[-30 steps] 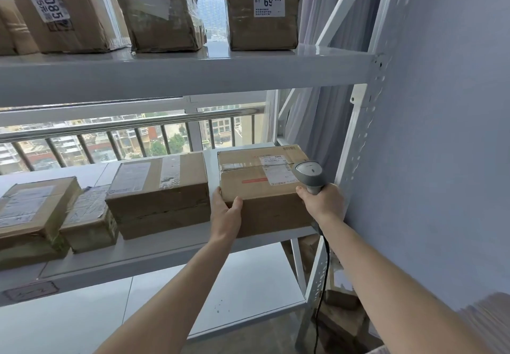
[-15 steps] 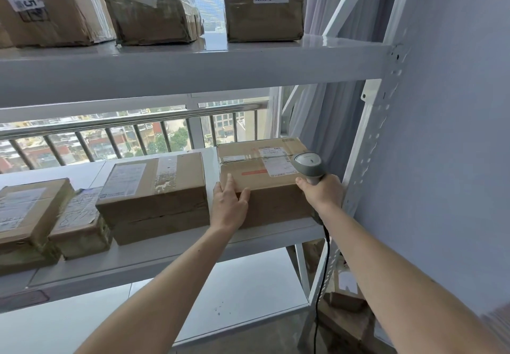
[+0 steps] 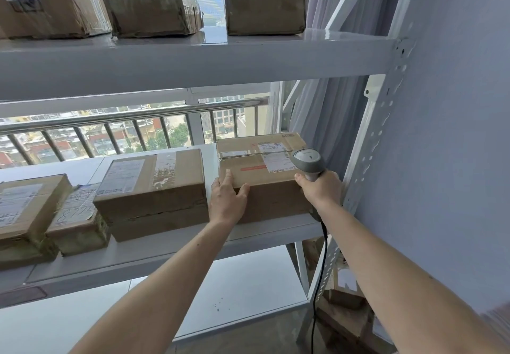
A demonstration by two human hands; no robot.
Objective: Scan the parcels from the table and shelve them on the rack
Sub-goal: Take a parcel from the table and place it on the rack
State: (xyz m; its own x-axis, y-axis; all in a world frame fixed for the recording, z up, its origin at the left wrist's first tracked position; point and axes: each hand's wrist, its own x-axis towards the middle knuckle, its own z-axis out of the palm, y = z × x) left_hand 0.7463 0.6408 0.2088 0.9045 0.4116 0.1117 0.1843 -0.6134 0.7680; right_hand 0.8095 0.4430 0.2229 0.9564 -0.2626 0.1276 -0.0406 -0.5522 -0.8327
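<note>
White metal rack (image 3: 193, 64) stands before a railed window, cardboard boxes lined along its upper and middle shelves. On the middle shelf's right end sits the parcel (image 3: 262, 166), label up, just beside a larger box (image 3: 154, 188). Left hand (image 3: 227, 202) presses its near left corner with straight fingers. Right hand (image 3: 321, 191) touches the right edge, fingers curled round a grey scanner (image 3: 307, 162).

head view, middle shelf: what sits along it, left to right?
Labelled box at the left edge → small box with handwriting → large taped box → left hand → parcel being shelved → scanner in the right hand → rack upright.
</note>
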